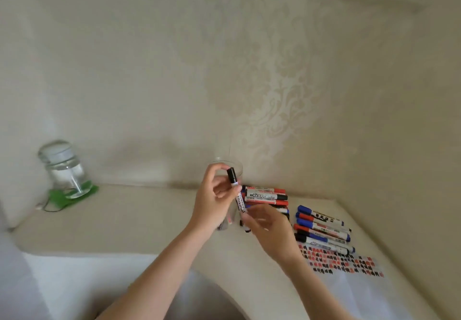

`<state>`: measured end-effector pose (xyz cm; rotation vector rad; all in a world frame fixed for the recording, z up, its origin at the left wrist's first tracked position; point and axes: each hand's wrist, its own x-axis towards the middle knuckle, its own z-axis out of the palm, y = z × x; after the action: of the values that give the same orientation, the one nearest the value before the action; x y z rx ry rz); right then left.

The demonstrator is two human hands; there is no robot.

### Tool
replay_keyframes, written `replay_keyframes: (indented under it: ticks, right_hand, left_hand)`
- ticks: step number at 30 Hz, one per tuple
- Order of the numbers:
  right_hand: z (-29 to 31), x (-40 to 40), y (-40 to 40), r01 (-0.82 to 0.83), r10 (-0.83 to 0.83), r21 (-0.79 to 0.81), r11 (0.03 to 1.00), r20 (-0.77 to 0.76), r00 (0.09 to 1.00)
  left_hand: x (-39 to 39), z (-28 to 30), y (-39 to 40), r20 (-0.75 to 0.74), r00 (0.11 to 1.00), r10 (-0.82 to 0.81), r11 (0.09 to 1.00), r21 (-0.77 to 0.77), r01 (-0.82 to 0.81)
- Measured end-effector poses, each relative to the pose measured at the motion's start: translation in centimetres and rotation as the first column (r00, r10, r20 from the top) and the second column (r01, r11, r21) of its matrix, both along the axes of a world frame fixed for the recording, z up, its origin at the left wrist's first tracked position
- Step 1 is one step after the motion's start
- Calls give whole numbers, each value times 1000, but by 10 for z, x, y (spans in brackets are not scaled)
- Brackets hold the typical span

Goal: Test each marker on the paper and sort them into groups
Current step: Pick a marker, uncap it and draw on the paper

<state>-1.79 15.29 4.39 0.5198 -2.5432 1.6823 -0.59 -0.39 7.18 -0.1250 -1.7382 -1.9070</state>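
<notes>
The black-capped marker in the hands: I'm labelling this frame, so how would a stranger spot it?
Start at the beige table, then the clear plastic cup. Before it, the left hand and right hand hold the marker, the only one lifted and nearly upright.

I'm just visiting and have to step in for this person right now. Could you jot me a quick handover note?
Left hand grips the black cap end of a black marker; right hand holds its lower barrel.
One marker pile lies behind the hands; a second row lies to the right.
The paper already carries many red and black test marks.
Left: test this marker and sort it. Whether any others remain untested is unclear.
</notes>
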Motion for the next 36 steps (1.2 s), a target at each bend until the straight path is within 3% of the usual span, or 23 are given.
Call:
replay_keyframes:
  ticks: [7, 12, 17, 22, 24, 26, 28, 31, 36]
  right_hand:
    - [6, -22, 0, 57, -57, 8, 998, -11, 998]
    - [-15, -31, 9, 81, -82, 25, 996, 69, 994]
    - [-33, -37, 23, 109, -119, 105, 988, 88, 989]
    - [-40, -46, 37, 141, -160, 182, 973, 94, 983]
    - [-40, -53, 44, 150, -172, 235, 960, 73, 982]
    - [-40, -62, 52, 170, -178, 324, 931, -6, 984]
    - [-46, -73, 58, 188, -148, 430, 883, -124, 981]
    - [-57, -84, 63, 211, -50, 586, 782, -278, 959]
    - [-73, -93, 66, 256, 61, 700, 667, -394, 917]
  left_hand:
    - [-25, 90, -59, -131, 966, 225, 966, -99, -238]
    - [-48, 73, -63, -111, 943, 313, 865, -376, -332]
    - [-59, 34, -62, -148, 902, 406, 627, -673, -393]
    - [-58, 31, -63, -142, 868, 476, 445, -812, -378]
    - [-55, 42, -58, -227, 852, 472, 310, -862, -402]
    - [-50, 51, -42, -348, 868, 355, 280, -846, -454]
    - [-42, 50, -16, -375, 914, 152, 355, -843, -405]
    - [-41, 12, 16, -182, 983, -29, 388, -908, -157]
    - [-46, -79, 26, 112, 993, 22, 294, -950, 101]
